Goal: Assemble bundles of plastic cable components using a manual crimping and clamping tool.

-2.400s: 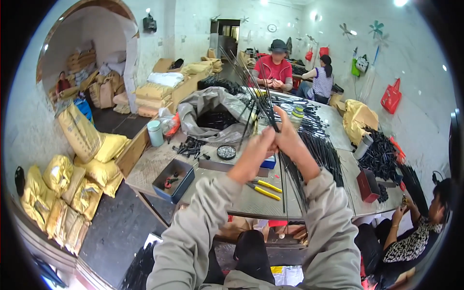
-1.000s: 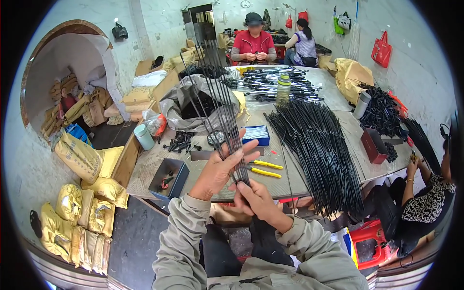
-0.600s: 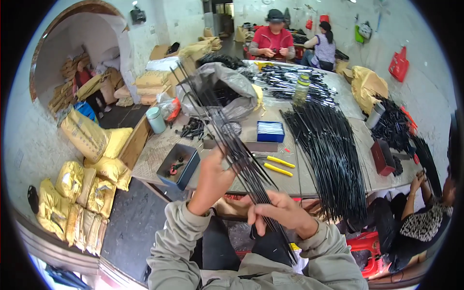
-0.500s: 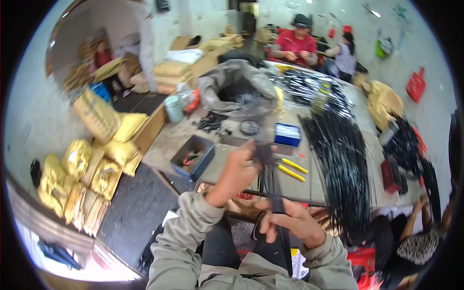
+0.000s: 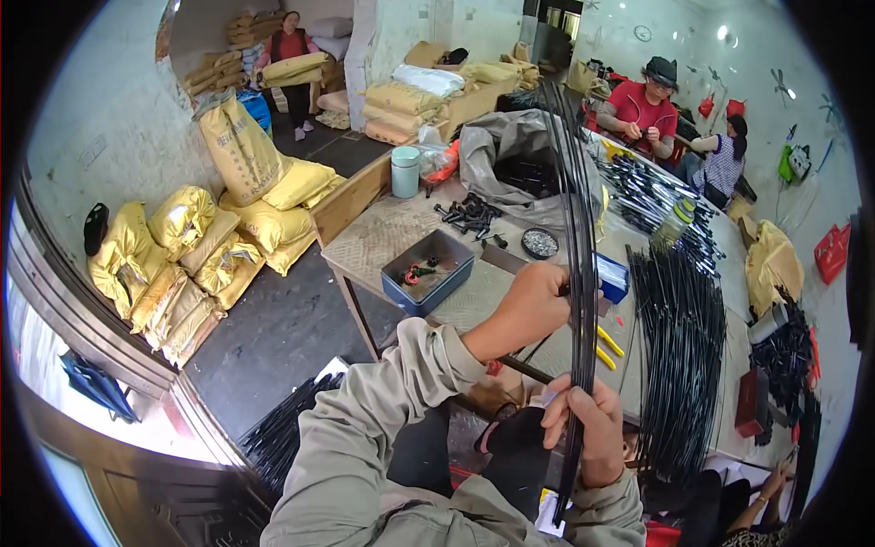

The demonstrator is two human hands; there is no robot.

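A bundle of long, thin black strips point(image 5: 581, 228) stands nearly upright in front of me, fanning a little toward its top. My left hand point(image 5: 538, 308) is closed round its middle. Lower down, my right hand point(image 5: 592, 427) also grips the bundle, and a small pale piece shows by its fingertips. Just right of the bundle lie yellow-handled pliers point(image 5: 609, 343) and a blue box point(image 5: 613, 279). Beyond my left hand is a round dish of small metal bits point(image 5: 540, 243). A blue-grey bin point(image 5: 417, 303) with red-handled items stands to the left.
A large pile of black strips point(image 5: 682, 356) covers the table's right side. At the back are a grey sack point(image 5: 483, 150), black parts point(image 5: 469, 216) and a turquoise canister point(image 5: 406, 173). Yellow sacks point(image 5: 273, 232) stack on the left floor. Co-workers point(image 5: 643, 114) sit beyond the table.
The bundle, blurred and lower before, now stands taller and sharp, its top raised. Both hands still hold it. My view has shifted left, so the table appears farther right.
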